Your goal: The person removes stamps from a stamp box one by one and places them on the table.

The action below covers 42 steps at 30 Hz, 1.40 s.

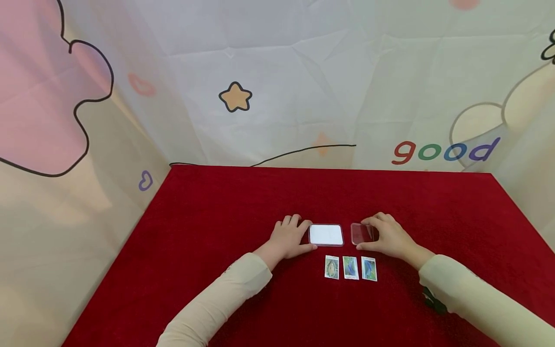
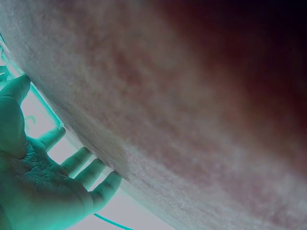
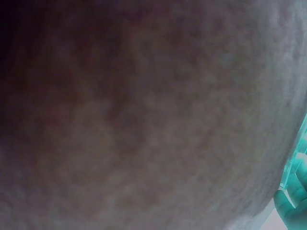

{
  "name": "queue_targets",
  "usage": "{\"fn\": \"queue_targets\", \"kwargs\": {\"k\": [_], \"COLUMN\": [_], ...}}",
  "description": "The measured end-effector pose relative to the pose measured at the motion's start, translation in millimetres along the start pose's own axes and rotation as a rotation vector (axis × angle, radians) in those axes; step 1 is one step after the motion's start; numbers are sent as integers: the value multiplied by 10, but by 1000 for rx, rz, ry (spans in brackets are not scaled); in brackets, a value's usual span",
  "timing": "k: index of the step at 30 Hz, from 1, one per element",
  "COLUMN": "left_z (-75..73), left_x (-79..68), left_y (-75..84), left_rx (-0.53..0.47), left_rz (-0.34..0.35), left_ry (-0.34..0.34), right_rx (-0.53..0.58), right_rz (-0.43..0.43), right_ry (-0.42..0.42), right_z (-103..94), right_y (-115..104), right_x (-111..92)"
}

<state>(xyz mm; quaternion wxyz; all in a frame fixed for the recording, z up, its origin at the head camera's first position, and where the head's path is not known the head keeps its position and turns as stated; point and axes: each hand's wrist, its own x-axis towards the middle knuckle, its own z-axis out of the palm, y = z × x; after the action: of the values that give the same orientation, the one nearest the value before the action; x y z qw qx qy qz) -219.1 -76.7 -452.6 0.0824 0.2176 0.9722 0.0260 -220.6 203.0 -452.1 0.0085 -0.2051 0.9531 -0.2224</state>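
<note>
On the red cloth lies a shallow clear plastic case (image 1: 326, 235) with a white sheet inside. My left hand (image 1: 289, 238) is at its left end, thumb by the near corner and index finger by the far one. In the left wrist view the fingers (image 2: 81, 160) of that hand are spread and fairly straight. To the right, my right hand (image 1: 383, 237) holds a clear plastic lid (image 1: 361, 233) by its near and far edges, between thumb and fingers. Part of this lid (image 3: 288, 173) shows at the right wrist view's edge.
Nearer me, three small picture stamps lie in a row: a left one (image 1: 332, 267), a middle one (image 1: 350, 268) and a right one (image 1: 369, 269). A printed curtain (image 1: 282, 106) stands behind the red-covered table (image 1: 243, 193). A dark green object (image 1: 433, 301) shows beneath the right sleeve.
</note>
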Motion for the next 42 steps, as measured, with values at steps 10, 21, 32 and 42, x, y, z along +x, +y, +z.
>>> {"fn": "queue_targets", "kwargs": {"k": [10, 21, 32, 42], "left_z": [17, 15, 13, 12], "left_x": [9, 4, 4, 2], "left_y": [-4, -3, -13, -8], "left_rx": [-10, -14, -18, -21], "left_rz": [-6, 0, -5, -3], "left_ry": [-3, -5, 4, 3], "right_rx": [-9, -15, -15, 0], "right_rz": [-14, -20, -19, -27], "right_ry": [8, 13, 14, 19], "right_z": [-2, -5, -60, -64], "right_y": [1, -26, -62, -98], "right_x": [4, 14, 101, 139]}}
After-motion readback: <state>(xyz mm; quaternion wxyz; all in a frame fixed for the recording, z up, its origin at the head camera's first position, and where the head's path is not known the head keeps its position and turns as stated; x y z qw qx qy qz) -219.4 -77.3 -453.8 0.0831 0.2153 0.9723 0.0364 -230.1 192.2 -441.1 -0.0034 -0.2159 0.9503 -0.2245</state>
